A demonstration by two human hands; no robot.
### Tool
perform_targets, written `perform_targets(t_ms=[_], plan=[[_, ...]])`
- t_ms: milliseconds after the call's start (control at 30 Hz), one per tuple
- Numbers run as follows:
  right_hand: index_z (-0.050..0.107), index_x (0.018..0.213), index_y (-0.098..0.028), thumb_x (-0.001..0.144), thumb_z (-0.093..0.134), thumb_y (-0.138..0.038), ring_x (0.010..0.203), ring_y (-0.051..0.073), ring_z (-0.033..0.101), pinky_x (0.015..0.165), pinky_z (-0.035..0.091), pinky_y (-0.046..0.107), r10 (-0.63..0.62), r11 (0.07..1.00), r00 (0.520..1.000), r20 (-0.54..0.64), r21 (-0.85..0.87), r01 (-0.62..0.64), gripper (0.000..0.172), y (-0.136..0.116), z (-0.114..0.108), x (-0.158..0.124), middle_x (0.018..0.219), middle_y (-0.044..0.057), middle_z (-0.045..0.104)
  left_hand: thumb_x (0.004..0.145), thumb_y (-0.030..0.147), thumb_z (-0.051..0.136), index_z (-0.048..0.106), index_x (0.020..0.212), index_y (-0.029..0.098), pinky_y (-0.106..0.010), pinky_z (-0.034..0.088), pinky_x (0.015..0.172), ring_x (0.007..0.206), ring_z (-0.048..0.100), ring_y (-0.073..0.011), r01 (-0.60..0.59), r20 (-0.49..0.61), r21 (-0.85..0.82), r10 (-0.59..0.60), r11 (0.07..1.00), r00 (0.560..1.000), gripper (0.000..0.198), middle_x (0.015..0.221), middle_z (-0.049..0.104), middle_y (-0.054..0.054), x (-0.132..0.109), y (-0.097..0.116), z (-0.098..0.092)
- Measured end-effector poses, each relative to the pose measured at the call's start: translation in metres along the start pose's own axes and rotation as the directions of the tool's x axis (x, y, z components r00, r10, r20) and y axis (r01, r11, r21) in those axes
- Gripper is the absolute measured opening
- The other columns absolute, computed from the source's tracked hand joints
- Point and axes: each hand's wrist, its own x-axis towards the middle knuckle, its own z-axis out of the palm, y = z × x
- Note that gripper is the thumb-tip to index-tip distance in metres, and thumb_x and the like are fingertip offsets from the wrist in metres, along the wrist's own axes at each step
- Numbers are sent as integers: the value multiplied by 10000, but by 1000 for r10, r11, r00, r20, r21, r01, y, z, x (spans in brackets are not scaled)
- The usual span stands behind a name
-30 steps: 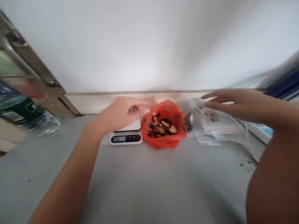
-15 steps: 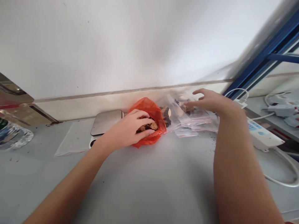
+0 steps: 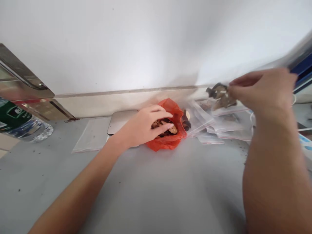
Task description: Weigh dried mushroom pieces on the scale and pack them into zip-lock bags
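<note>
My left hand (image 3: 148, 125) rests over the mouth of a red plastic bag (image 3: 168, 143), its fingers spread apart. Inside that bag lie dried brown slices (image 3: 172, 130), partly covered by my fingers. My right hand (image 3: 258, 86) is raised at the right, thumb and fingers pinched on a small clear zip bag (image 3: 223, 96) with dark and pale pieces in it, smeared by motion. Below it, several clear zip bags (image 3: 219, 125) lie in a loose pile against the wall. Dark and pale slices (image 3: 187, 121) show through the plastic beside the red bag.
A flat scale (image 3: 122, 120) sits behind my left forearm, with a clear zip bag (image 3: 89, 135) left of it. At far left are a plastic water bottle (image 3: 26, 122) and a metal-handled case (image 3: 26, 81). A white power strip (image 3: 305, 143) stands at the right edge.
My right hand has closed on a small filled zip bag and lifted it from the pile. My left hand stays at the red bag. The view has shifted left.
</note>
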Motion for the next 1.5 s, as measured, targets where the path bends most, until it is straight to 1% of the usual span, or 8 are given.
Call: perform_targets(t_ms=[167,467,667,800,967,1200,1367,1500], plan=[[837,1111,-221,823,710,-385,1050,335,744,966,547,536,-75,980,978,-194,167,109,355,-45,-34,-24,1038,104,817,1027,446,605,653,1443,221,-321,545,1045,1264,651,-251,120,-238,-240,-178,963,955,476,1392,700,-77,1,-2,-16],[718,714,-259,740,828,-158,806,213,727,845,614,387,-584,772,795,163,416,481,152,-102,-17,-52,770,3,743,1055,357,571,744,1160,200,-333,604,979,1114,726,-224,212,-186,-522,-353,826,917,256,1134,763,-39,-9,1,-43],[714,1115,-224,680,918,-439,778,253,704,650,537,359,-353,861,865,356,485,152,526,-102,8,-50,845,42,747,1013,216,608,687,912,182,-301,633,812,879,750,-188,111,-390,-637,-444,763,807,132,870,727,-29,-14,-24,-50],[703,857,-219,655,925,-527,586,176,594,507,413,313,-301,806,712,635,568,-165,430,-105,14,-52,685,21,674,1023,116,527,649,935,211,-284,620,715,779,751,-174,53,-453,-732,-542,680,707,178,791,693,0,-16,-37,-57],[662,583,-213,494,976,-566,591,163,569,543,447,318,-486,668,529,696,686,-289,481,-118,21,-60,599,20,609,1044,85,460,663,1025,197,-313,603,704,706,738,-188,258,-416,-680,-651,686,635,232,773,692,-4,-23,-50,-66],[619,582,-200,514,922,-657,562,126,511,508,353,289,-490,747,485,724,635,-194,552,-129,52,-74,606,2,610,901,94,662,712,1277,168,-390,560,910,1001,728,-274,560,-424,-16,-513,828,746,387,1087,763,-94,-47,-70,-76],[522,510,-215,468,918,-700,502,90,425,484,291,274,-489,732,488,723,645,-222,627,-135,66,-83,516,-45,485,915,331,711,740,837,177,-280,515,672,716,689,-185,315,-31,-184,-326,931,945,175,806,760,-42,-47,-57,-73],[576,506,-203,473,956,-616,526,90,432,508,304,273,-520,658,484,703,692,-298,563,-136,67,-85,523,-42,504,880,354,743,743,776,188,-254,438,596,641,639,-147,244,182,-267,-200,932,963,196,744,754,-10,-43,-45,-69]])
